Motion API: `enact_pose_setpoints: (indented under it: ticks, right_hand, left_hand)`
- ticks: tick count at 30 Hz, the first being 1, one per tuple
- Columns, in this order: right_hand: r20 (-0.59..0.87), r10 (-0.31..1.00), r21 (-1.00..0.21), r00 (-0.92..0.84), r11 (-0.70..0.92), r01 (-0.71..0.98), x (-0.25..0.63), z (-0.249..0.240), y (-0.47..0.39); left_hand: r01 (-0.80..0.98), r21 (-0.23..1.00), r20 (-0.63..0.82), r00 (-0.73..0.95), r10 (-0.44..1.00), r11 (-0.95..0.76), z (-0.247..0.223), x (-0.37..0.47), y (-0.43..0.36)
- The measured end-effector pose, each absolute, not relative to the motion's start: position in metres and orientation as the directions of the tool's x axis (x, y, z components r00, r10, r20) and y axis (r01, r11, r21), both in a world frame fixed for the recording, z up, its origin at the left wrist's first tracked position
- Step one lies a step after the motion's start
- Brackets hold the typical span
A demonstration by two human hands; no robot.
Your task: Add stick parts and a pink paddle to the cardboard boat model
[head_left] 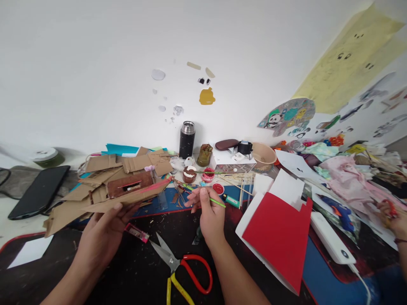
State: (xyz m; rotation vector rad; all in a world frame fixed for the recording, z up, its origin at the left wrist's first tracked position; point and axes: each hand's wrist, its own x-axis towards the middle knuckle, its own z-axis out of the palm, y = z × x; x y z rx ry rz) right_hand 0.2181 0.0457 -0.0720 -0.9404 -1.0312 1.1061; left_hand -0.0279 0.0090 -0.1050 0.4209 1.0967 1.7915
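Observation:
My left hand (104, 233) grips a long, pointed piece of cardboard (127, 199) from below, thumb along its near edge. Pink paint marks its upper edge toward the right tip. In my right hand (211, 216) is a thin paintbrush (217, 203) with a green handle, pinched between thumb and fingers and pointing left toward that tip. Whether its bristles touch the cardboard is hard to tell. Just beyond my right hand stand small pots of red paint (218, 188), pink paint (207, 174) and brown-and-white paint (190, 173); another brush lies across them.
Large scissors (173, 263) lie open between my forearms, beside a pink sharpener-like item (136, 232). Cardboard scraps (101, 162) pile up behind my left hand. A black flask (187, 142) stands by the wall. Red card (276, 237) lies right; another person's hand (394, 218) holds red-handled scissors.

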Motion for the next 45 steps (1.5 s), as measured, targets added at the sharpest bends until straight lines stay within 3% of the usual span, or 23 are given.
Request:
enact_pose_setpoints:
  ticks: [7, 20, 28, 36, 45]
  right_hand:
    - [0.112, 0.977, -0.964, 0.181, 0.152, -0.22, 0.224, -0.075, 0.053]
    - [0.173, 0.976, -0.955, 0.135, 0.2, -0.218, 0.219, -0.073, 0.047]
    - [0.132, 0.969, -0.96, 0.209, 0.177, -0.215, 0.224, -0.074, 0.052]
    - [0.175, 0.977, -0.956, 0.121, 0.198, -0.217, 0.218, -0.072, 0.045]
    - [0.168, 0.976, -0.958, 0.142, 0.195, -0.211, 0.219, -0.072, 0.045]
  left_hand:
    - [-0.532, 0.835, -0.166, -0.488, 0.857, -0.141, -0.106, -0.028, 0.009]
    - [-0.535, 0.832, -0.157, -0.483, 0.861, -0.148, -0.106, -0.029, 0.009]
    - [-0.539, 0.828, -0.156, -0.487, 0.859, -0.156, -0.105, -0.028, 0.008]
    - [-0.536, 0.831, -0.173, -0.502, 0.847, -0.148, -0.101, -0.026, 0.009]
    - [-0.538, 0.829, -0.165, -0.495, 0.853, -0.152, -0.097, -0.025, 0.008]
